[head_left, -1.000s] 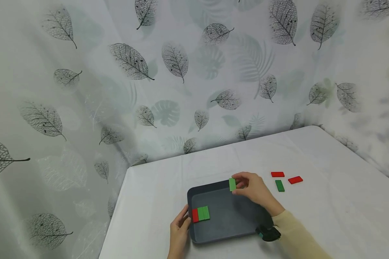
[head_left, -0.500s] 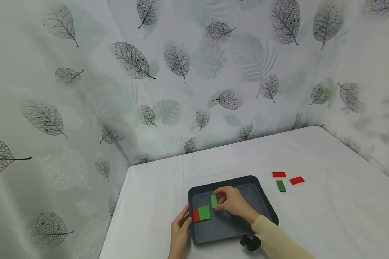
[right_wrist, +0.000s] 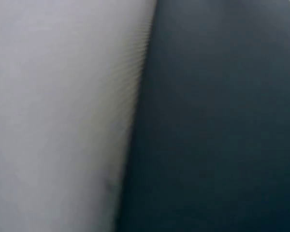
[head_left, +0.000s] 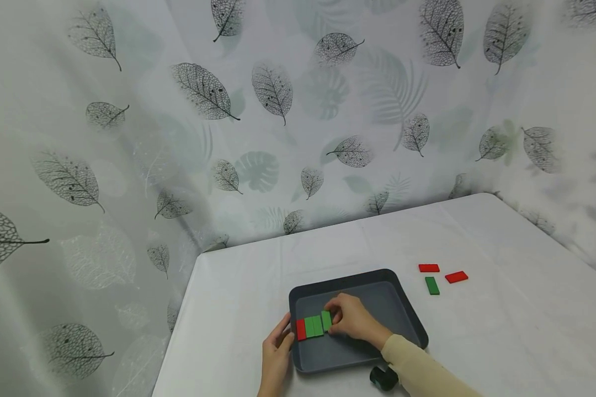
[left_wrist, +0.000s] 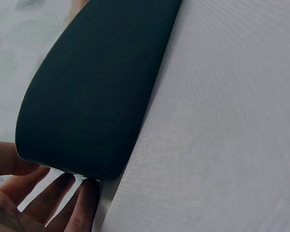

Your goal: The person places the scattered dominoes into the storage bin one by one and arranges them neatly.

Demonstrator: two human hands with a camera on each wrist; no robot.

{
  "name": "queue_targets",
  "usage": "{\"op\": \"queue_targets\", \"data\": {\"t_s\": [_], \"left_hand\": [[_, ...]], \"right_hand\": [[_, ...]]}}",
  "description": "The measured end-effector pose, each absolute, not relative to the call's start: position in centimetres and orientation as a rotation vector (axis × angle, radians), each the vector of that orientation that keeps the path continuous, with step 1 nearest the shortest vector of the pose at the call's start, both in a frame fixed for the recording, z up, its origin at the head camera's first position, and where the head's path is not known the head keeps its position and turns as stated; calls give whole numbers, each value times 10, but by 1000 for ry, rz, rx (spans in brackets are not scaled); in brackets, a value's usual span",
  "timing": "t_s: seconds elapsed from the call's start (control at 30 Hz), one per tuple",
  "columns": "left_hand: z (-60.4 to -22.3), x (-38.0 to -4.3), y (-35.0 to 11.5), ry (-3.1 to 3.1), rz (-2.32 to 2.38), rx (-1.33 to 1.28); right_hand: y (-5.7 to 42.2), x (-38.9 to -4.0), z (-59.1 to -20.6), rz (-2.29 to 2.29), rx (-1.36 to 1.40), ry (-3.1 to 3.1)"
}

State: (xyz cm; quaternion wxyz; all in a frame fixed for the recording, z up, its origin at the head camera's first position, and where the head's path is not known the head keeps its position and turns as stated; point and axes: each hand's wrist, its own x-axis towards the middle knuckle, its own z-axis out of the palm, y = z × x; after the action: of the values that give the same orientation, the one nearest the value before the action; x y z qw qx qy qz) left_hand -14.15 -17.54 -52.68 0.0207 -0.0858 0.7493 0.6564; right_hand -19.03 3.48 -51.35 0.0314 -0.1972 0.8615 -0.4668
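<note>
My right hand pinches a light green tile low over the dark grey tray. That tile stands just right of a row inside the tray: one red tile and two light green tiles side by side. At the tray's left side, my left hand grips the rim, thumb at the edge and fingers along the outer wall. In the left wrist view the left hand's fingers meet the tray's dark wall. The right wrist view has only the tray's wall and white cloth; the right hand is hidden there.
Two red tiles and a darker green tile lie on the white-covered table right of the tray. A black wrist device hangs by the tray's front edge. Leaf-patterned curtains stand behind the table.
My right hand has carried the green tile leftward and down from the tray's far rim to beside the row. The left hand keeps its place at the tray's left side.
</note>
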Motion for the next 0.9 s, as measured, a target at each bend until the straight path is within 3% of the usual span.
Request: {"op": "queue_targets", "data": {"t_s": [0.9], "left_hand": [[-523, -141, -174, 2316, 2014, -302]], "right_hand": [[48, -185, -505, -1406, -730, 2657]]}}
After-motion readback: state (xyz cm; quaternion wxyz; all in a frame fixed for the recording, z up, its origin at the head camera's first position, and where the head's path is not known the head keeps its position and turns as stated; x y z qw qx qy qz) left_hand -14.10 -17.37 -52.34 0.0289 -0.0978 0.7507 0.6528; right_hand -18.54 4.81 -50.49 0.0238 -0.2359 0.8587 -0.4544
